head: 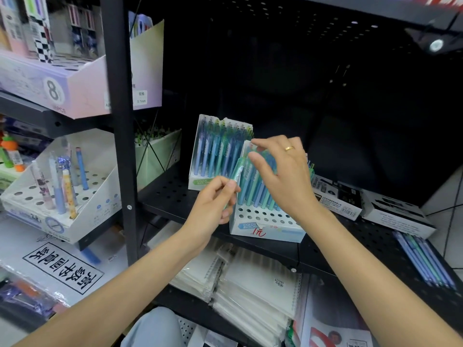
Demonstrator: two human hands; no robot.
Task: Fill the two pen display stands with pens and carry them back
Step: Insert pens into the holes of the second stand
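Pens (253,189), slim translucent blue-green sticks, are being kept upright in the near cardboard stand (265,227) on the perforated black shelf (172,194). One pen (235,175) is being pinched by the left hand (213,204), its lower end hidden. Clustered pen tops are being touched by the right hand (283,176), fingers spread loosely, while the far stand (200,156) is being partly blocked.

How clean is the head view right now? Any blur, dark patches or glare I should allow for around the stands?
Head view: the front stand and rear stand are lit and fairly sharp; the right hand and left hand are slightly smeared; the shelf back is nearly black; a small lamp glares at top right; wide-angle bending curves the black post and the edges.
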